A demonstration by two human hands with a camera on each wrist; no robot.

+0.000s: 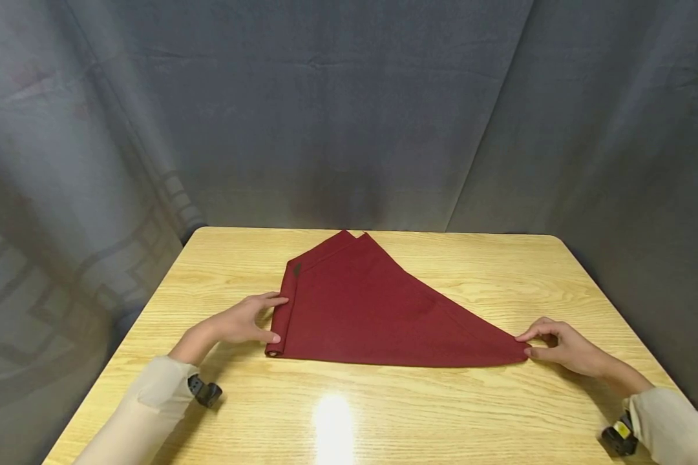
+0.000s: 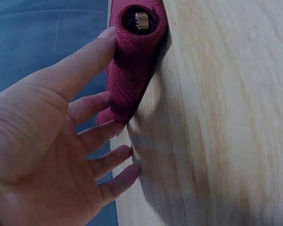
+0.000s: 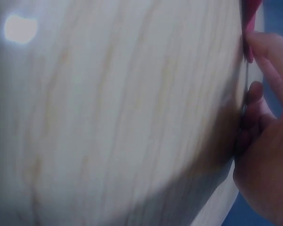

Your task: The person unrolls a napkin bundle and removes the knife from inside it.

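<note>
A dark red cloth lies folded into a long triangle on the wooden table. Its left edge is rolled into a tight tube, seen end-on in the left wrist view as a roll. My left hand rests against that roll with straight, spread fingers, the thumb lying along the near end. My right hand pinches the cloth's pointed right corner between thumb and forefinger. In the right wrist view only a sliver of red cloth shows above the fingertips.
A grey curtain hangs behind and to both sides of the table. Small black wrist cameras sit at my left sleeve and right sleeve. A lamp's glare shines on the near tabletop. The table's rounded far corners lie close behind the cloth.
</note>
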